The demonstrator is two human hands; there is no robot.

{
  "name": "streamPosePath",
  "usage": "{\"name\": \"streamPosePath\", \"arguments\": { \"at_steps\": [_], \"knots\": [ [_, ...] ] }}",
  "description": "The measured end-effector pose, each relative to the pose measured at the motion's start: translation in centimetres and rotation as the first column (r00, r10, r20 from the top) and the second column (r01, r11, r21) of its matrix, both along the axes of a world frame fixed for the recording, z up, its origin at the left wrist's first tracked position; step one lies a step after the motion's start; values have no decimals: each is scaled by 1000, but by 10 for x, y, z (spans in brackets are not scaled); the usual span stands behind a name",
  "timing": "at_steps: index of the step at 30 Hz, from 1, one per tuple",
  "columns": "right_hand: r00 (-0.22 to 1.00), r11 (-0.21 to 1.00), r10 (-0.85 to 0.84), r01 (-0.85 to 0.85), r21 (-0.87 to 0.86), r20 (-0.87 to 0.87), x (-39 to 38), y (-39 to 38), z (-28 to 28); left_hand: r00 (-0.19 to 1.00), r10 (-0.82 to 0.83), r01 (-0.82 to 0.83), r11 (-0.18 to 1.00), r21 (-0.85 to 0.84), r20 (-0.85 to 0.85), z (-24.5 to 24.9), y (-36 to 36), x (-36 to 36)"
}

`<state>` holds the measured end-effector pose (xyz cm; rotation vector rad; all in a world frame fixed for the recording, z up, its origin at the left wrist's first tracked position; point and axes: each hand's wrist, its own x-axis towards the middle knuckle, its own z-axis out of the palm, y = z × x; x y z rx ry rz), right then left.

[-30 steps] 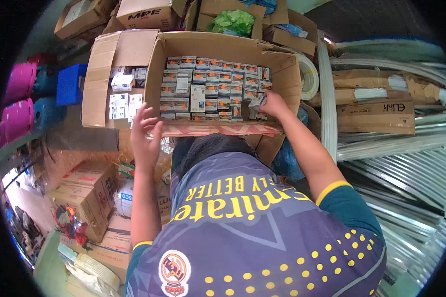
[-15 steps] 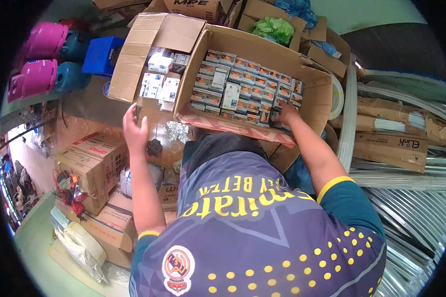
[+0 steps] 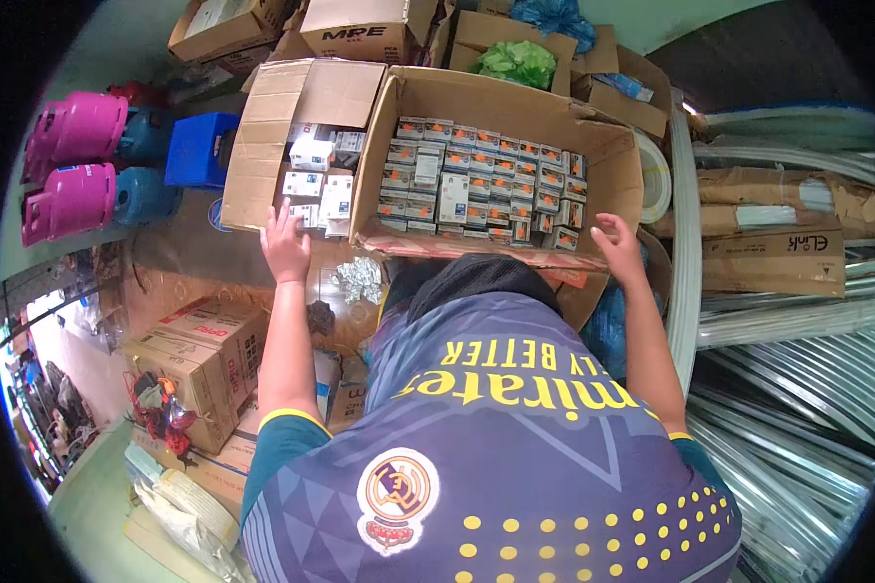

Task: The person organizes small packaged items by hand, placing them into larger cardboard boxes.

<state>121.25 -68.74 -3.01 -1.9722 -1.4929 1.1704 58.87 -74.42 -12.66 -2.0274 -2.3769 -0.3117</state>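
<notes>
My left hand is open, fingers spread, at the near edge of the smaller cardboard carton. Its fingertips come right up to the small white boxes stacked inside. At the near right corner of the large cardboard carton, my right hand hovers with thumb and fingers apart and nothing between them. Rows of small boxes with orange marks fill most of the large carton's floor. Two paler boxes, one of them a white box, lie on top of these rows.
Pink gas cylinders and a blue bin stand at the left. Long metal lengths and a long carton lie along the right. Taped cartons sit on the floor at lower left. A green plastic bag is behind.
My right hand has come out from among the small boxes to the large carton's near right corner. My left hand has moved in to the smaller carton's edge. The camera view has shifted.
</notes>
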Motion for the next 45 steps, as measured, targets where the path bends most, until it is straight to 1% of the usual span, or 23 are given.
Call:
{"name": "streamPosePath", "arguments": {
  "at_steps": [3,6,9,10,13,16,19,20,21,22,23,26,27,29,31,32,33,35,38,39,42,44,45],
  "knots": [
    [999,1000,-17,17,-4,-50,1,-10,11,993,14,-8,999,-53,115,-7,0,-12],
    [999,998,47,-47,29,1,-4,-7,27,999,39,-36,992,-117,20,10,-2,-10],
    [998,996,53,-51,67,-26,-14,2,36,991,103,-91,986,-138,84,35,1,2],
    [996,994,69,-64,83,-53,-15,4,34,999,9,-8,1000,-27,36,29,-1,-2],
    [985,978,170,-165,125,-34,-32,11,48,986,-20,28,999,-46,166,-8,-1,-27],
    [956,996,92,-92,14,-278,-47,18,53,957,90,-73,995,-73,276,14,-10,-28],
    [942,994,112,-108,32,-317,-63,30,64,920,145,-153,988,-5,365,37,-29,-51],
    [912,991,136,-131,40,-388,-68,34,68,891,124,-180,980,89,436,48,-32,-54],
    [883,973,228,-224,58,-409,-80,38,78,805,61,-195,966,167,590,67,-32,-47],
    [850,948,311,-312,71,-424,-92,39,90,609,36,-241,960,142,792,84,-34,-36],
    [813,916,388,-394,79,-434,-105,38,106,358,8,-277,956,98,934,117,-28,-7],
    [747,805,593,-559,200,-302,-154,34,155,426,-204,-99,958,269,881,160,-2,61],
    [718,768,640,-587,255,-274,-169,32,163,403,-221,-3,970,243,888,176,9,88],
    [679,594,734,-625,506,-23,-190,33,160,357,-248,191,963,190,901,205,27,144],
    [651,550,759,-643,533,3,-198,38,158,336,-280,352,923,156,899,216,41,185],
    [638,529,770,-650,546,12,-197,39,156,304,-283,360,918,165,910,210,46,201],
    [671,570,741,-645,509,21,-190,41,155,345,-283,396,908,135,895,212,48,212],
    [728,640,684,-629,441,46,-168,48,153,497,-373,420,893,159,784,215,50,223],
    [825,748,536,-562,353,179,-120,55,115,691,-381,392,912,124,615,202,47,198],
    [848,786,483,-530,319,218,-102,55,95,731,-336,356,930,89,594,194,43,184],
    [832,847,462,-516,124,306,-55,46,18,807,-245,225,969,104,536,173,27,135],
    [812,848,494,-529,37,310,-40,39,-24,829,-172,130,985,115,532,157,19,107],
    [802,845,510,-535,-6,310,-40,37,-28,833,-129,83,991,108,539,150,16,95]
  ]
}}
